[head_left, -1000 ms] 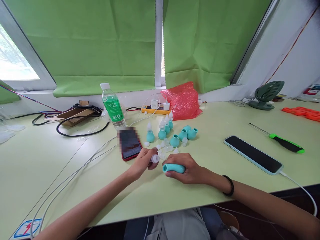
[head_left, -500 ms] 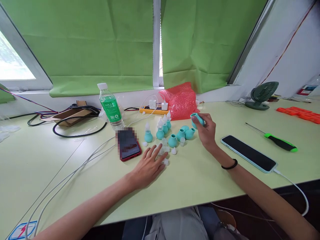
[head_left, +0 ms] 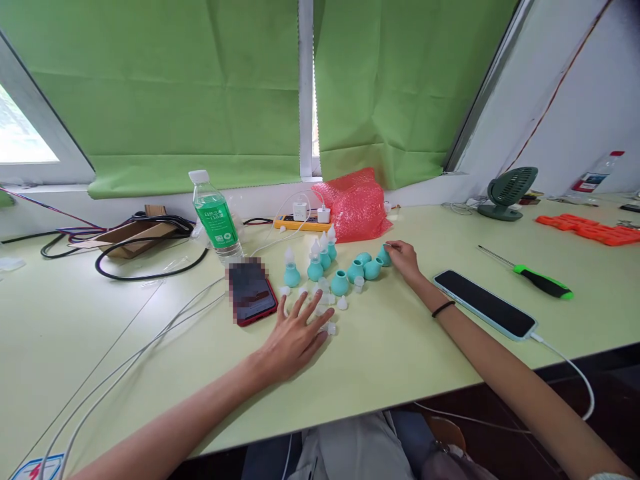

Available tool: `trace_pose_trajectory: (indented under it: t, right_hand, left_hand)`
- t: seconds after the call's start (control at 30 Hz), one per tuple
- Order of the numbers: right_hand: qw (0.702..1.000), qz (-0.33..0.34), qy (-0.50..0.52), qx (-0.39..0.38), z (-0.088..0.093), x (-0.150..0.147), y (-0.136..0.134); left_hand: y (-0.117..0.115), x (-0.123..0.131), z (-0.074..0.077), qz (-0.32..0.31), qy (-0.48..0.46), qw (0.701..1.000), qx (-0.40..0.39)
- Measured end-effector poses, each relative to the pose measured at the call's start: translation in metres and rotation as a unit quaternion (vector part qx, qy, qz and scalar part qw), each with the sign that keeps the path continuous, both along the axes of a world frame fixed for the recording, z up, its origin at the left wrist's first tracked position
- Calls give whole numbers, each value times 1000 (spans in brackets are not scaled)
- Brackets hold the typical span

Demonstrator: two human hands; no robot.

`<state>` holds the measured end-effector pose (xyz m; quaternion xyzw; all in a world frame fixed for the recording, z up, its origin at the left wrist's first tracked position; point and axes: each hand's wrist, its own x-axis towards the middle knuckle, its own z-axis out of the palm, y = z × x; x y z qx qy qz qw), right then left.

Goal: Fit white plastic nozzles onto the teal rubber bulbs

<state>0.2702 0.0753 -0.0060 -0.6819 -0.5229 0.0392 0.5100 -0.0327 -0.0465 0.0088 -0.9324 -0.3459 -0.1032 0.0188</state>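
My left hand lies with spread fingers over small clear plastic pieces on the table, and some of them are partly hidden beneath it. At the group's right end, the fingertips of my right hand pinch a teal rubber bulb that rests at the table surface. Several more open-necked teal bulbs stand or lie beside it. Farther left, several teal bulbs stand upright with clear pointed tips fitted. A loose white tip sits right of my left fingers.
A red-cased phone and a water bottle stand left of the bulbs. Behind are a red bubble-wrap bag and a power strip. To the right lie a charging phone, a screwdriver and a small fan.
My right hand has lowered the teal bulb from above the table to beside the other bulbs. My left hand's fingers have spread a little wider. The view has shifted slightly.
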Motion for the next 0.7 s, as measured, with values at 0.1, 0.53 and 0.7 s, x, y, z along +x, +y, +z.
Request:
trace_pose_trajectory:
  t: [0.1,0.53,0.7]
  right_hand:
    - [1000,4,-21,-4,-2,-3,-1]
    - [927,160,-303,-155,43,-40,-14]
    - [903,204,-318,-207,51,-41,4]
  left_hand:
    - [-1,-1,1,-8,1,1000,-23]
    - [0,-1,0,-41,-2,999,-31]
    - [-2,-1,1,-9,-7,1000,-26]
